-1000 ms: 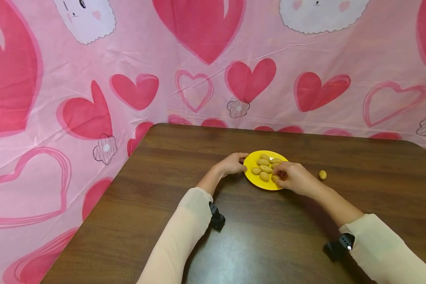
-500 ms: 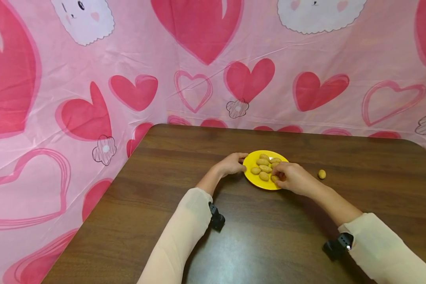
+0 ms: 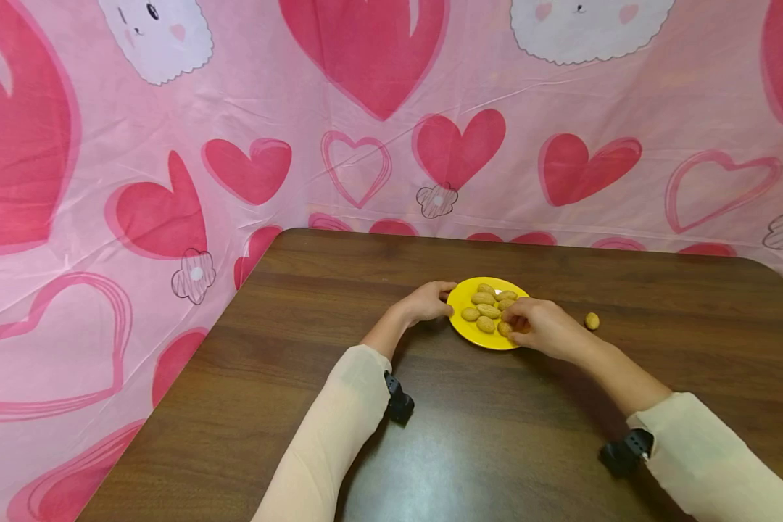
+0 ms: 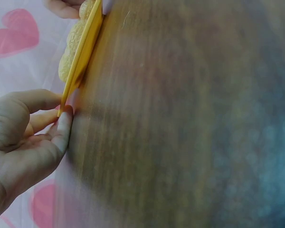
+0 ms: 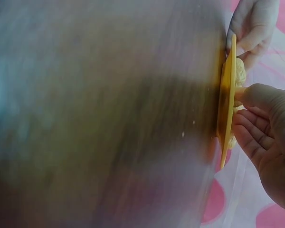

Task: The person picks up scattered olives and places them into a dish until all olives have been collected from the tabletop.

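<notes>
A yellow plate (image 3: 463,330) on the brown table bears several tan, rough-shelled oval nuts (image 3: 485,298), seen edge-on in both wrist views. My left hand (image 3: 425,303) pinches the plate's rim on its left side, thumb on one face and fingers on the other, as the left wrist view shows. Over the plate's right side, my right hand (image 3: 544,326) has its thumb and fingers curled about a nut (image 3: 504,329) lying near the rim. Those fingers partly hide the nuts behind them.
One more nut (image 3: 591,321) lies on the table (image 3: 339,275) to the right of the plate, just beyond the right hand. A pink heart-patterned cloth (image 3: 261,87) hangs behind the table and down its left side.
The nut at my right fingertips has shifted very slightly left and shows a bit more. The left hand and the plate have stayed in place.
</notes>
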The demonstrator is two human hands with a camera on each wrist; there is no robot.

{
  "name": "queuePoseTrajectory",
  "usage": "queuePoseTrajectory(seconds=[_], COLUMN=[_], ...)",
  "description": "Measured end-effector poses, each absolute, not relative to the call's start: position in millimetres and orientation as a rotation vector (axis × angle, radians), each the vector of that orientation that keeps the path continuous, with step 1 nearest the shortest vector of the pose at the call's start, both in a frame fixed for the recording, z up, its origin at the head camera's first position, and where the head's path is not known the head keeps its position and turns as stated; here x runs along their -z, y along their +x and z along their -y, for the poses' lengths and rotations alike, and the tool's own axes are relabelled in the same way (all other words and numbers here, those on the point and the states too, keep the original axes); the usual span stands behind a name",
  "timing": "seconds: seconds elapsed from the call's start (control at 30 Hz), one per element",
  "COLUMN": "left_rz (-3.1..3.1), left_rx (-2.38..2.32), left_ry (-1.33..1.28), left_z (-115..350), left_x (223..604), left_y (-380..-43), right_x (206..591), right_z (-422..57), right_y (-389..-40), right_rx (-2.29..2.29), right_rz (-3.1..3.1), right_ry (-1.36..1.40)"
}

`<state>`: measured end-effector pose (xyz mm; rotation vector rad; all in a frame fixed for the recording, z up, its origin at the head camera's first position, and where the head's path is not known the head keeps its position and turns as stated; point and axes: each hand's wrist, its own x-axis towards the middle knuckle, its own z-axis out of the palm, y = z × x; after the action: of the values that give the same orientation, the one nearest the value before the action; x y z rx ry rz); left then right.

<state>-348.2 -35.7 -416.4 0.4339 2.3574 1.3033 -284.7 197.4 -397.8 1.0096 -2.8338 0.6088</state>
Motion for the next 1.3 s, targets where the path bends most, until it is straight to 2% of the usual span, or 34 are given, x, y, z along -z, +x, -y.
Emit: queuePoseTrajectory(seconds=[0.57, 1.3], left_rz=[-2.384, -2.381], left_rx=[-1.272, -1.271], left_ry=[0.449, 0.470], left_z=[35.6, 35.6], left_x=[415.9, 414.2], left_y=[-347.4, -346.8], right_x=[396.0, 390.4], right_z=[-219.0, -261.9], right_y=[-280.8, -277.2], right_rx=[-0.510, -0.480], right_rz=[2.727, 2.772], right_ry=[0.995, 0.793])
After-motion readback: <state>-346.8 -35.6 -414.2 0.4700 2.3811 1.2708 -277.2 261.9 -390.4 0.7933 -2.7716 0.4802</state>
